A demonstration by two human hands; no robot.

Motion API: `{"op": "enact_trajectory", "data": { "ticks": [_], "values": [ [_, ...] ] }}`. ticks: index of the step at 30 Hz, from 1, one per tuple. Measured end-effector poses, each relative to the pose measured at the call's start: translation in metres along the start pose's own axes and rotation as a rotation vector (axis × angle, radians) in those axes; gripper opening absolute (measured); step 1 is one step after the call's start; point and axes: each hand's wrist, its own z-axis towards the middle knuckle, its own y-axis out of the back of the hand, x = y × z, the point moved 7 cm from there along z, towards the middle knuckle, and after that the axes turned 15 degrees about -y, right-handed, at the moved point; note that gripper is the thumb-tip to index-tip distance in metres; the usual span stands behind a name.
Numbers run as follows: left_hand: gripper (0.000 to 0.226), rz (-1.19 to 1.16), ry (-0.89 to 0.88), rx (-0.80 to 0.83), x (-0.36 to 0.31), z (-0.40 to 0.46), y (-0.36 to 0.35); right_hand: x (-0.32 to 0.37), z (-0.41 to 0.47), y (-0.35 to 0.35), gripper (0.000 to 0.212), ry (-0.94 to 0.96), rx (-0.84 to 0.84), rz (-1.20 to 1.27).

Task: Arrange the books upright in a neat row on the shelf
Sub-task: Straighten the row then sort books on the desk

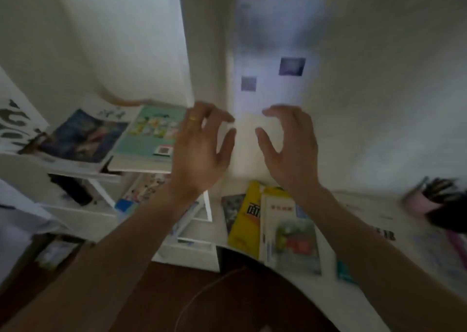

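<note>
Books (149, 139) flat beside empty hands (202, 144)

White book (267, 54) upright at centre far, blurred, two dark squares on cover. Teal book (149, 139) and blue-cover book (80, 139) lie flat, left. Yellow book (246, 220) and pale book (290, 235) flat, near right.

Pretty blurry, but the teal-covered paperback book (151, 134) has a smooth, slightly glossy paper cover, same with the yellow paperback book (246, 218). The white painted shelf (199, 213) looks smooth and matt. The floor (227, 301) reads as dark brown wood with a dull sheen. There's a shiny gold metal ring (194, 118).
</note>
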Motion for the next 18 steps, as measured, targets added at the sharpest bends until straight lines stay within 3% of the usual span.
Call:
{"op": "enact_trajectory", "data": {
  "ticks": [5, 10, 14, 18],
  "values": [
    [0.038, -0.179, 0.268, 0.395, -0.005, -0.121, -0.124, -0.175, -0.092, -0.051, 0.036, -0.563, 0.316, -0.137],
    [0.043, -0.31, 0.614, 0.736, -0.018, -0.2, -0.209, -0.304, -0.169, -0.042, 0.053, -1.046, 0.475, -0.244],
    [0.039, -0.424, 0.811, 0.866, -0.035, -0.237, -0.25, -0.364, -0.216, -0.032, 0.068, -1.257, 0.601, -0.309],
    [0.041, -0.485, 0.913, 0.98, -0.054, -0.27, -0.289, -0.393, -0.244, -0.044, 0.067, -1.331, 0.605, -0.278]
  ]
}}
